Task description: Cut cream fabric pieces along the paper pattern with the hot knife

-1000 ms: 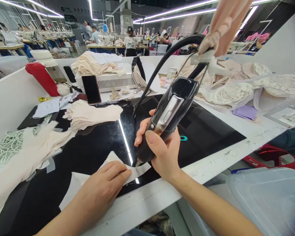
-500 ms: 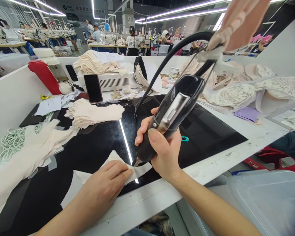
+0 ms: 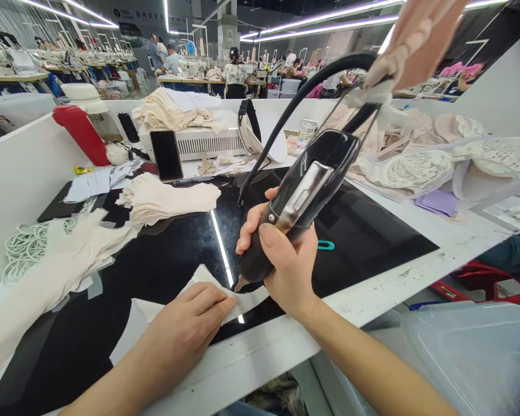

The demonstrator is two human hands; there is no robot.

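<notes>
Both my hands are low in the middle of the head view. My right hand is wrapped round a black corded hand tool with a silver lever along its side, held tilted. Its small tip points down at a cream fabric piece on the black board; whether it touches cannot be told. My left hand presses on the same fabric just left of the tip, its fingers bent and close together, the thumb hidden. More of the pale cloth sticks out behind the left wrist.
A stack of cream fabric pieces and a phone stand beyond the hands. Left are a long cloth pile and green cord. A teal clip-shaped item and lace bra cups are right. The tool's cable arches overhead.
The view has shifted very slightly. Both hands, the tool and the fabric are in almost the same places as before.
</notes>
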